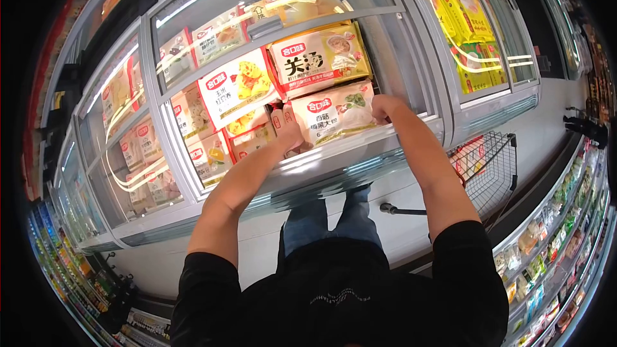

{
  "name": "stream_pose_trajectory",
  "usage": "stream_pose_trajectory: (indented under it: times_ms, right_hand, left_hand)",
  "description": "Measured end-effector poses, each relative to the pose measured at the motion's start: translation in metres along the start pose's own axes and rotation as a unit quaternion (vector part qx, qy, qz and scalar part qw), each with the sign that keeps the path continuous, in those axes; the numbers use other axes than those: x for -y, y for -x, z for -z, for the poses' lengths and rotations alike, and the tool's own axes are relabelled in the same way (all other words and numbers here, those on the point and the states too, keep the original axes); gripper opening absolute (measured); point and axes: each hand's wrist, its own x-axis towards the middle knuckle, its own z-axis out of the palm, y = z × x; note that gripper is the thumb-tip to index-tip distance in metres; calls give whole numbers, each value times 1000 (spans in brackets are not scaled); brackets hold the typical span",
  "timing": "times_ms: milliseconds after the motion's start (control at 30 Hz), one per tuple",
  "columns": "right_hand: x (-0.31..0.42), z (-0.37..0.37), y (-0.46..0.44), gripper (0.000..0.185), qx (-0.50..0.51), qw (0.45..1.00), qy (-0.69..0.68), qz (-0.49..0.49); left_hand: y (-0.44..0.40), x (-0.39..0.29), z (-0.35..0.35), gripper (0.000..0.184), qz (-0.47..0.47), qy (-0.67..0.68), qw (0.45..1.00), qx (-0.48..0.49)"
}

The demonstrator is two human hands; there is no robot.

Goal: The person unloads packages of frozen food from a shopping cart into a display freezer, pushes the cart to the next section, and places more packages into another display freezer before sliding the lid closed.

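A pale pink-and-cream bag of frozen buns (335, 113) lies at the front of the open part of a chest freezer (321, 166). At its left end is my left hand (294, 139), and at its right end my right hand (382, 107); both grip it, with most of the fingers hidden. Just behind it sits a yellow-and-pink bag (318, 56) with large black characters. A white, red-edged bag (236, 85) with yellow food pictured on it leans to the left, above more packages.
Sliding glass lids with a handle (265, 27) cover the freezer's far part. Yellow-green bags (464, 29) fill the freezer section to the right. A wire shopping basket (485, 170) stands low at my right. Stocked shelves (553, 238) line the lower right.
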Motion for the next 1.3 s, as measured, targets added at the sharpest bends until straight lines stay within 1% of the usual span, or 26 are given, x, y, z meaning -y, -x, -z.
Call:
stream_pose_trajectory:
  times_ms: [33, 100, 133, 167, 200, 233, 267, 300, 500, 567, 667, 700, 767, 800, 867, 900, 933, 967, 1033, 1067, 1133, 1167, 1267, 1300]
  right_hand:
    - [0, -4, -5, 13, -12, 999, -28, -13]
    - [-1, -12, -11, 10, -85, 991, -102, -29]
    - [5, -11, -9, 13, -84, 991, -92, -46]
    - [6, -16, 2, 18, -126, 986, -97, -44]
    - [15, -16, 0, 25, -130, 985, -77, -79]
    - [24, -7, 24, 31, -80, 992, -48, -88]
    - [29, -6, 32, 31, -71, 994, -25, -84]
    - [32, -2, 36, 32, -35, 996, 1, -81]
    - [27, -7, 42, 31, -47, 998, -4, -51]
    - [25, -7, 43, 33, -53, 998, -5, -44]
    - [36, -8, 46, 35, -66, 996, -56, -15]
    - [39, -6, 48, 36, -70, 994, -79, -4]
    - [44, -7, 49, 38, -79, 990, -115, 16]
    - [45, -8, 48, 39, -86, 988, -125, 23]
    - [48, -12, 48, 43, -110, 983, -141, 40]
    - [48, -16, 45, 46, -124, 980, -147, 49]
    - [48, -21, 44, 50, -138, 977, -151, 59]
    - [48, -23, 43, 50, -153, 975, -151, 62]
    - [46, -20, 63, 44, -167, 973, -150, 61]
    - [47, -15, 74, 42, -177, 971, -149, 63]
    - [48, -15, 77, 54, -219, 963, -143, 67]
    - [48, -13, 82, 56, -215, 963, -149, 66]
    - [49, -14, 100, 60, -257, 953, -140, 75]
    - [48, -18, 108, 54, -290, 941, -138, 102]
  left_hand:
    - [0, 1, 0, 62, -7, -5, 1000, -5]
    - [-6, -1, 0, 61, -19, -22, 1000, -8]
    - [-11, -2, -1, 60, -21, -32, 999, -6]
    - [-16, -4, -3, 60, -24, -43, 999, -2]
    - [-21, -6, -5, 59, -24, -54, 998, 1]
    - [-25, -7, -6, 59, -24, -64, 998, 5]
    - [-29, -8, -8, 58, -23, -72, 997, 10]
    - [-31, -8, -7, 58, -22, -79, 997, 14]
    - [-39, -7, -11, 54, -12, -78, 995, 58]
    - [-42, -3, -11, 53, -13, -47, 995, 83]
    - [-47, 9, -10, 52, -22, 22, 993, 111]
    - [-50, 17, -9, 47, -53, 12, 992, 110]
    - [8, -25, 25, 39, 58, 148, 984, 78]
    - [10, -24, 24, 35, 73, 218, 970, 74]
    - [6, -11, 22, 27, 106, 355, 927, 62]
    - [-8, 5, 18, 25, 82, 384, 915, 93]
    - [-1, 5, 21, 25, 82, 412, 904, 85]
    - [4, 2, 24, 25, 79, 441, 891, 74]
    - [20, -6, 29, 26, 59, 493, 867, 48]
    - [29, -12, 30, 27, 66, 491, 869, 4]
    - [42, -14, 31, 27, 48, 487, 872, -21]
    - [50, -15, 31, 26, 49, 492, 869, -36]
    - [64, -10, 24, 23, 22, 502, 859, -98]
    - [79, -15, 26, 22, 29, 508, 850, -136]
